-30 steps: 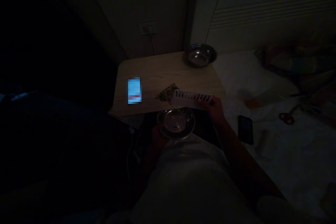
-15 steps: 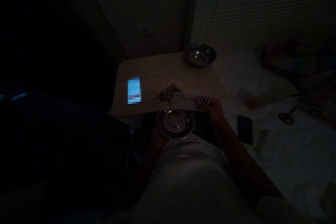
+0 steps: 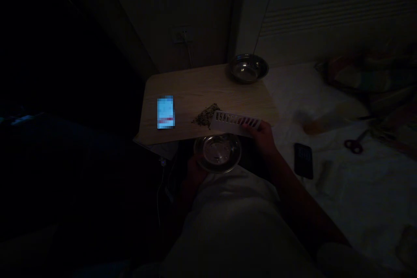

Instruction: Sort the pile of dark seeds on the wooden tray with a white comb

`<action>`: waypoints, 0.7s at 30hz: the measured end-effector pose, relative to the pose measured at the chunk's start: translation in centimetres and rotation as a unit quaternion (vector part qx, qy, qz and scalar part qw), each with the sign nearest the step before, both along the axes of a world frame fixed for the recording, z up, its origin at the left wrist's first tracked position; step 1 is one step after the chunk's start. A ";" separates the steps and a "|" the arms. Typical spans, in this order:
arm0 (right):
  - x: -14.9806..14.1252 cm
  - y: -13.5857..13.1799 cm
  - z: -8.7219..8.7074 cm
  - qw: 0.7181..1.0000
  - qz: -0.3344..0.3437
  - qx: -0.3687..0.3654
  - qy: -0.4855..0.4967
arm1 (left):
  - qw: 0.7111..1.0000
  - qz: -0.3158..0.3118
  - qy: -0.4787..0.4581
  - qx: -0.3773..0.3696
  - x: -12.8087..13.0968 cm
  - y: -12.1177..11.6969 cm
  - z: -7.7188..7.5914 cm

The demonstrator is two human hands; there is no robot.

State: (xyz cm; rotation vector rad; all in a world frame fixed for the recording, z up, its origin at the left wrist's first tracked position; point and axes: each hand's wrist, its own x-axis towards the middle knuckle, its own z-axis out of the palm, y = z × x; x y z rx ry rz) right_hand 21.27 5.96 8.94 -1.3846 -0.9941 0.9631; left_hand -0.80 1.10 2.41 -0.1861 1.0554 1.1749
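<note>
In dim light, my left hand (image 3: 196, 169) grips the left rim of a shiny metal bowl (image 3: 219, 169), which sits over my lap just below the table's front edge. Its inside looks mostly bare, though too dark to be sure. My right hand (image 3: 263, 137) is closed around the right end of a long white slotted plastic piece (image 3: 224, 127) with a row of slanted openings. That piece is held over the table's front edge, above the bowl's far side. Its left end is beside a pile of small dark dried bits (image 3: 206, 117) and partly covers it.
The pile lies on a light wooden table (image 3: 185, 87). A lit phone (image 3: 166, 112) lies on its left, and a second metal bowl (image 3: 248, 69) stands at the back right corner. On the white bedding (image 3: 325, 139) are a dark phone (image 3: 303, 160) and red-handled scissors (image 3: 354, 145).
The slotted plastic piece in my right hand has moved slightly up and left, its angle changing a little. The left hand and bowl have hardly moved.
</note>
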 end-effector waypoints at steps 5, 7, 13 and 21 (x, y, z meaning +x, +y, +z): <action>-0.2 -0.1 0.3 1.000 0.007 -0.008 0.001 | 0.999 -0.013 0.027 -0.017 -0.1 0.0 -0.1; -0.2 -0.1 0.4 1.000 0.009 -0.010 -0.002 | 0.999 -0.009 0.031 -0.014 0.0 0.1 0.2; -0.2 -0.2 0.5 1.000 0.023 -0.021 0.003 | 1.000 -0.021 0.010 -0.007 0.3 0.1 1.2; 0.0 -0.3 0.2 0.998 0.046 -0.038 0.012 | 1.000 -0.019 -0.010 0.004 0.0 0.1 0.8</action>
